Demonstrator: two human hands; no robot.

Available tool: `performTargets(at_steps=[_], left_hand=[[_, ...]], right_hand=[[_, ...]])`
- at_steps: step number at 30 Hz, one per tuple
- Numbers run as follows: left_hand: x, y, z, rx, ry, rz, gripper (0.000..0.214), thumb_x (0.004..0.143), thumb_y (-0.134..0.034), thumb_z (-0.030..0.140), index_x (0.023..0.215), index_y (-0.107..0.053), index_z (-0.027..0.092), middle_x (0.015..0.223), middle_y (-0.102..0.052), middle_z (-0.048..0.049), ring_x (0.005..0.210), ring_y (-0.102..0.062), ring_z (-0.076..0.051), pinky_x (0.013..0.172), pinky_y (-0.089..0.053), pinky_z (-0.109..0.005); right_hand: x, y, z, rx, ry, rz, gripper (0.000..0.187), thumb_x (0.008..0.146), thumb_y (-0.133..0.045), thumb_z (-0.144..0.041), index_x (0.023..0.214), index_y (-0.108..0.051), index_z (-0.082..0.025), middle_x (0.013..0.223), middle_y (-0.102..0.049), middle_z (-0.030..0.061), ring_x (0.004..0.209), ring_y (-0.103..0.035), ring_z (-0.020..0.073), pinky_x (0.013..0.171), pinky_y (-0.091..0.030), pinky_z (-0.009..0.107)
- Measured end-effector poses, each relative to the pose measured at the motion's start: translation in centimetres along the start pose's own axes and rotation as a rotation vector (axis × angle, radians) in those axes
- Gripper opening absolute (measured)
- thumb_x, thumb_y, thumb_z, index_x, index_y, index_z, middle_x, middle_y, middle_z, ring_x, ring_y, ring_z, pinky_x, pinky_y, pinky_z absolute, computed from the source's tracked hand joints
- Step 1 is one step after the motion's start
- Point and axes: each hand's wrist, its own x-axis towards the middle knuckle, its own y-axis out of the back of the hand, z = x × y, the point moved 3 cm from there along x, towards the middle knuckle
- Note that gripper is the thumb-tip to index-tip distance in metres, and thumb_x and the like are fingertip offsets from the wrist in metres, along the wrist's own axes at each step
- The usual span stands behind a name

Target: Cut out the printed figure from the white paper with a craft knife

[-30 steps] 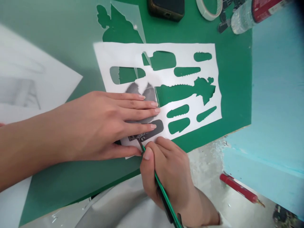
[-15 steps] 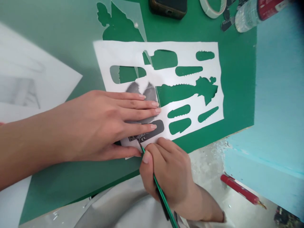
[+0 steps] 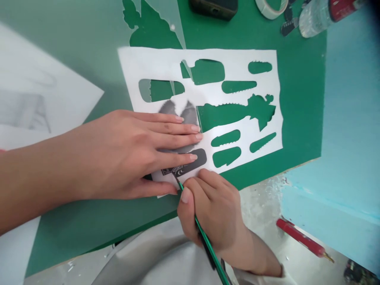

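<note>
A white paper sheet (image 3: 208, 93) with several shapes cut out of it lies on the green table surface. Spread flat over its lower left part, my left hand (image 3: 142, 150) presses the paper and covers part of some grey and black printed figures. My right hand (image 3: 213, 209) is closed around a slim green craft knife (image 3: 204, 235), just below my left thumb. The knife's tip touches the paper at the edge of a dark printed shape (image 3: 196, 159), between my left thumb and index finger.
Clear film with a cut outline (image 3: 166, 10) runs under the sheet. Along the back are a dark boxy object (image 3: 214, 8), a tape roll (image 3: 271, 8) and a bottle (image 3: 315, 19). Another paper (image 3: 68, 87) lies at left. A red cylinder (image 3: 301, 236) is below the table's right edge.
The view has shifted slightly, so the things on the table sit a little farther right. Both hands keep nearly the same place on the paper, and the knife tip has barely moved.
</note>
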Motion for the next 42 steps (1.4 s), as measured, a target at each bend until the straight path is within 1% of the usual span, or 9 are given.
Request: performTargets(at_steps=[4,8,11,19,26,30,34,37,42], left_hand=[[0.1,-0.1,-0.1,0.016,0.009,0.011,0.044,0.107,-0.067,0.051,0.143,-0.07,0.025,0.161,-0.061,0.0002,0.157,-0.05,-0.014,0.139,-0.027,-0.031],[0.2,-0.2,-0.1,0.016,-0.017,0.018,0.044,0.107,-0.068,0.049,0.143,-0.071,0.023,0.161,-0.061,-0.0009,0.157,-0.05,-0.015,0.139,-0.026,-0.029],[0.1,0.0,0.0,0.006,0.003,0.017,0.042,0.107,-0.069,0.047,0.142,-0.071,0.023,0.161,-0.062,-0.0006,0.156,-0.05,-0.014,0.138,-0.026,-0.029],[0.1,0.0,0.0,0.005,-0.008,0.022,0.043,0.108,-0.068,0.047,0.144,-0.07,0.024,0.162,-0.06,-0.0007,0.157,-0.05,-0.016,0.139,-0.028,-0.032],[0.0,0.1,0.1,-0.003,0.009,0.003,0.045,0.106,-0.071,0.046,0.145,-0.069,0.023,0.162,-0.06,-0.0007,0.157,-0.05,-0.016,0.138,-0.03,-0.034],[0.1,-0.1,0.1,0.004,0.008,-0.003,0.046,0.106,-0.071,0.046,0.146,-0.068,0.024,0.163,-0.059,-0.0004,0.157,-0.05,-0.015,0.139,-0.028,-0.032],[0.2,-0.2,0.0,0.008,-0.018,0.01,0.046,0.106,-0.07,0.047,0.146,-0.068,0.023,0.162,-0.059,-0.0014,0.156,-0.051,-0.017,0.139,-0.029,-0.033],[0.1,-0.1,-0.1,0.019,-0.037,0.017,0.045,0.107,-0.068,0.047,0.145,-0.069,0.023,0.163,-0.058,-0.0012,0.156,-0.052,-0.018,0.138,-0.031,-0.035],[-0.1,0.0,-0.3,0.034,-0.035,0.001,0.047,0.106,-0.07,0.048,0.145,-0.068,0.023,0.163,-0.057,-0.0005,0.154,-0.054,-0.02,0.137,-0.034,-0.037]], right_hand=[[0.0,-0.1,0.1,0.007,0.001,0.005,0.036,0.101,-0.044,-0.011,0.067,-0.051,-0.023,0.06,-0.049,-0.0001,0.064,-0.042,0.0177,0.06,-0.037,0.035],[-0.1,-0.2,0.0,0.005,0.012,0.011,0.036,0.101,-0.043,-0.012,0.067,-0.051,-0.023,0.06,-0.049,0.0002,0.064,-0.041,0.018,0.06,-0.036,0.035],[-0.1,0.0,0.1,-0.005,0.035,0.01,0.036,0.101,-0.043,-0.012,0.067,-0.052,-0.023,0.059,-0.049,0.0001,0.063,-0.042,0.0179,0.06,-0.036,0.035],[0.0,0.2,0.5,-0.027,0.079,-0.036,0.036,0.102,-0.043,-0.014,0.069,-0.054,-0.023,0.06,-0.052,-0.0006,0.063,-0.044,0.0172,0.061,-0.042,0.033],[0.1,0.3,0.4,-0.029,0.078,-0.027,0.037,0.102,-0.043,-0.013,0.067,-0.053,-0.023,0.059,-0.05,-0.0004,0.062,-0.043,0.0175,0.058,-0.039,0.034],[-0.2,0.2,0.4,-0.025,0.075,-0.024,0.036,0.102,-0.043,-0.013,0.068,-0.052,-0.023,0.059,-0.05,-0.0003,0.063,-0.042,0.0176,0.058,-0.038,0.034],[-0.1,0.5,0.6,-0.023,0.09,-0.041,0.037,0.103,-0.043,-0.014,0.068,-0.052,-0.023,0.06,-0.051,-0.0007,0.062,-0.043,0.017,0.058,-0.038,0.033],[0.6,1.0,1.2,-0.03,0.174,-0.088,0.037,0.105,-0.044,-0.015,0.07,-0.055,-0.022,0.062,-0.055,-0.0007,0.063,-0.044,0.0165,0.059,-0.039,0.033],[2.4,1.7,3.2,-0.008,0.432,-0.181,0.04,0.11,-0.044,-0.02,0.072,-0.057,-0.022,0.061,-0.054,-0.0024,0.062,-0.046,0.0156,0.058,-0.04,0.033]])
